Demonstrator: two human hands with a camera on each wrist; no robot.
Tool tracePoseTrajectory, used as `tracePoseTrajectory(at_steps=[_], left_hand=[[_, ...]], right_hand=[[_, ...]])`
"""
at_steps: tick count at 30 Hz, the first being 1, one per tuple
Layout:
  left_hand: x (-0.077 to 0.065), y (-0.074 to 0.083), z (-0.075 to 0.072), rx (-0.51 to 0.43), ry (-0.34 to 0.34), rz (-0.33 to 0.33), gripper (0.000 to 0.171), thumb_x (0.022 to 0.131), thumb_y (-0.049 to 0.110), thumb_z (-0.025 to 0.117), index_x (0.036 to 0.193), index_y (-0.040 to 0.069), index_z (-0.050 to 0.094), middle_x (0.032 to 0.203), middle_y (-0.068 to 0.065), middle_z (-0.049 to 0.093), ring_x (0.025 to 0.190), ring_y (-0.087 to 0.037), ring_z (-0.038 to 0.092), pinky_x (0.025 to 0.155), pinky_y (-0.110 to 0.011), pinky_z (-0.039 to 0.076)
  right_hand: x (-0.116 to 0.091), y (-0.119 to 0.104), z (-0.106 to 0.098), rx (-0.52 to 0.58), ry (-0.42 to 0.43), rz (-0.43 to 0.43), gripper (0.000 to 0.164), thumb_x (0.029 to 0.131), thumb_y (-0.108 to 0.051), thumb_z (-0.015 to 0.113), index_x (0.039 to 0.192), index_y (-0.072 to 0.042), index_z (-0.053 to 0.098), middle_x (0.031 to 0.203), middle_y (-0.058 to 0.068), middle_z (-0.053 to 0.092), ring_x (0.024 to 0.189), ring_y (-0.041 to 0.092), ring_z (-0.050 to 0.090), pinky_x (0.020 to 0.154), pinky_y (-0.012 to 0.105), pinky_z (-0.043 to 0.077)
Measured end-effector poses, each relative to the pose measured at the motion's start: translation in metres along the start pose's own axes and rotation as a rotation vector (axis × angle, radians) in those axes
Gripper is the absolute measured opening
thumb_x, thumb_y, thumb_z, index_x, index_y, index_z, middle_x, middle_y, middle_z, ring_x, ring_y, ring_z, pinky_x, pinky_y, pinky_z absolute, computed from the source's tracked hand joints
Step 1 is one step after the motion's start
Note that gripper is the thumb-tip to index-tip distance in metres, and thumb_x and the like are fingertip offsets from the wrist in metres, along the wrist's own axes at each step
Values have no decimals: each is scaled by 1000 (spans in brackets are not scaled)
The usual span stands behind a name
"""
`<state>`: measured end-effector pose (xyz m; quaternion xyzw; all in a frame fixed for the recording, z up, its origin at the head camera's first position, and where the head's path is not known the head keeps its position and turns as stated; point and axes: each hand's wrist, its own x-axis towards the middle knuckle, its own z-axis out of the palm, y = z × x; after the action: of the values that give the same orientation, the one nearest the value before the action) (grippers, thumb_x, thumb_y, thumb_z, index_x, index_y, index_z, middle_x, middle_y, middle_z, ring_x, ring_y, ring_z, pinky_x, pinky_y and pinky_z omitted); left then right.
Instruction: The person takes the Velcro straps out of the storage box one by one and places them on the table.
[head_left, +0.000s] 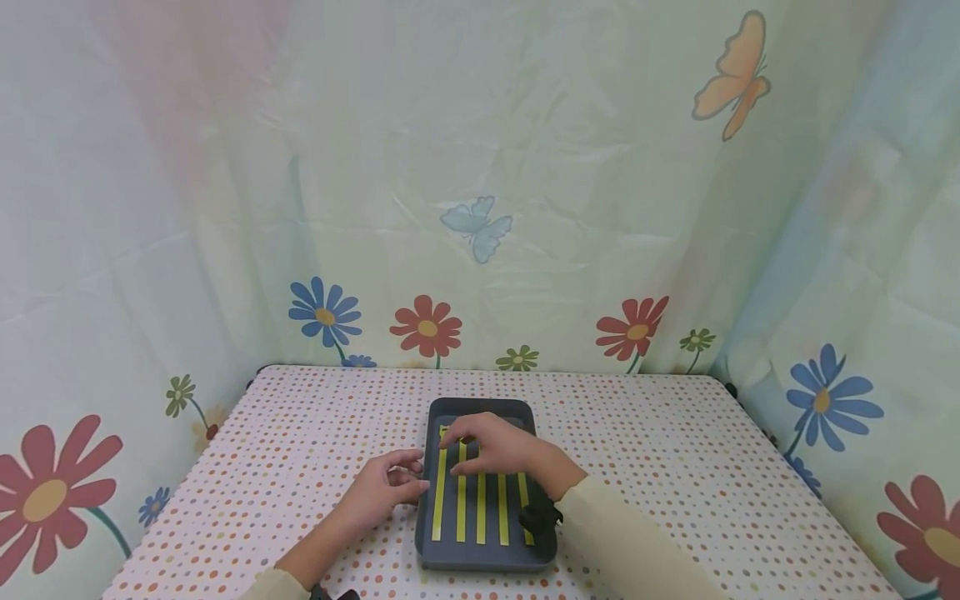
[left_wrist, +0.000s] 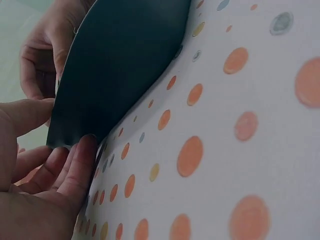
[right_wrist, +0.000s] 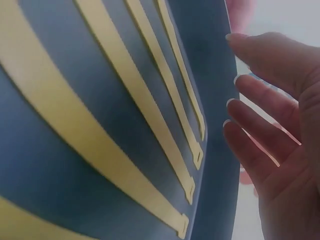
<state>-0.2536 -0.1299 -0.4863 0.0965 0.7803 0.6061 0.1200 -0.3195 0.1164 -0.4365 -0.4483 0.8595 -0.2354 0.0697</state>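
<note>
A dark grey rectangular tray (head_left: 487, 560) stands on the table, with several yellow strips (head_left: 481, 508) lying lengthwise and side by side in it. In the right wrist view the strips (right_wrist: 155, 112) end in small slotted tabs along the tray's inner edge. Beside the tray's left side is my left hand (head_left: 386, 487); its fingertips and thumb touch the wall (left_wrist: 117, 65), fingers loosely bent. My right hand (head_left: 495, 446) hovers above the far half of the tray, thumb and fingers apart, nothing visible between them. It covers the far ends of some strips.
The table (head_left: 300, 467) wears a white cover with coloured dots. Behind it and at both sides hangs a curtain (head_left: 570, 250) printed with flowers and butterflies. A dark band (head_left: 542, 515) sits at the right wrist, over the tray's right wall.
</note>
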Motion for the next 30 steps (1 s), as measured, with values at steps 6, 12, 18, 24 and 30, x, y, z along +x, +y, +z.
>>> tracePoseTrajectory(at_steps=[6,12,18,24,30], left_hand=[[1,1,-2,4,-27,-12,62,92,18,77,146,1,53,124,-14,62,93,-15,69,80,-33,62],[2,0,-3,5,-34,-13,61,91,17,78,146,2,54,123,-13,63,93,-15,70,79,-33,62],[2,0,-3,14,-36,1,61,92,15,77,146,2,53,123,-13,63,93,-15,70,78,-32,63],[0,1,-3,7,-31,10,61,92,12,76,147,-2,51,124,-16,63,93,-15,70,77,-35,63],[-1,1,-3,0,-29,15,61,92,11,75,147,-3,51,124,-17,62,93,-15,70,77,-35,63]], right_hand=[[10,-2,0,1,-56,-14,26,90,-14,80,116,-11,76,118,-1,73,113,21,68,99,27,56],[18,-2,4,-3,-116,14,21,89,-12,81,109,-15,78,113,-5,74,110,15,68,101,32,57],[26,2,7,-50,-160,5,20,87,-15,83,107,-17,79,109,-9,74,104,6,66,100,26,55],[33,3,7,-91,-200,-31,20,85,-14,84,105,-15,80,107,-7,75,100,4,65,96,20,54],[38,4,10,-100,-222,9,21,84,-13,84,105,-17,80,105,-10,73,96,5,64,90,18,53]])
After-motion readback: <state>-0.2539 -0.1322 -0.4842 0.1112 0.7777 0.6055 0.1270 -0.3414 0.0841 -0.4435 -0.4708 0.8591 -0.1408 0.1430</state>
